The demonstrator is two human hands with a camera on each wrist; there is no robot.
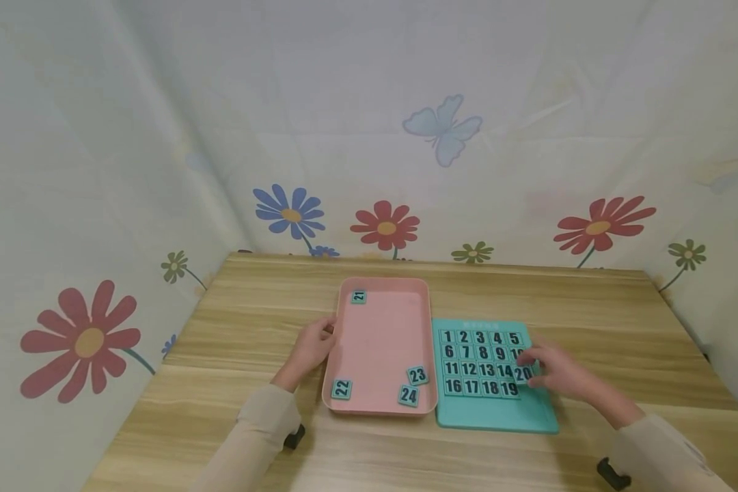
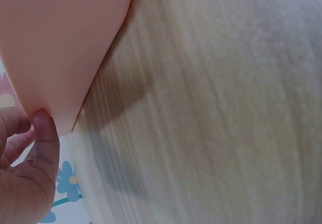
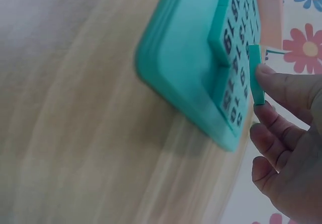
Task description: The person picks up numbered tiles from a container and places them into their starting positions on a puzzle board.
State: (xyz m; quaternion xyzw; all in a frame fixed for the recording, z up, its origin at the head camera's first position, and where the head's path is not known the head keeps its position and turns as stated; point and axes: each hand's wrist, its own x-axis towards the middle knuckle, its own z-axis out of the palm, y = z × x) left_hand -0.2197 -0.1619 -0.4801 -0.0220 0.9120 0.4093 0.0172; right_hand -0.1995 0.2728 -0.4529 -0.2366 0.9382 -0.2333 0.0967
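In the head view my right hand [image 1: 559, 370] pinches a teal number tile marked 20 [image 1: 523, 374] between thumb and fingers. The tile is seen edge-on, raised over the teal number board [image 3: 176, 48], in the right wrist view. Rows of number tiles from 1 to 19 fill much of the board; my fingers and the held tile cover part of its right column. My left hand [image 1: 315, 344] grips the left rim of a pink tray [image 1: 381, 335], its thumb [image 2: 45, 133] against the outer wall in the left wrist view.
Inside the tray lie loose tiles: 21 [image 1: 359, 296] at the back left, 22 [image 1: 341, 389] at the front left, 23 [image 1: 417, 374] and 24 [image 1: 408, 395] at the front right. Tray and board stand side by side on a wooden table [image 1: 270, 287]. Behind hangs a flowered curtain [image 1: 320, 137].
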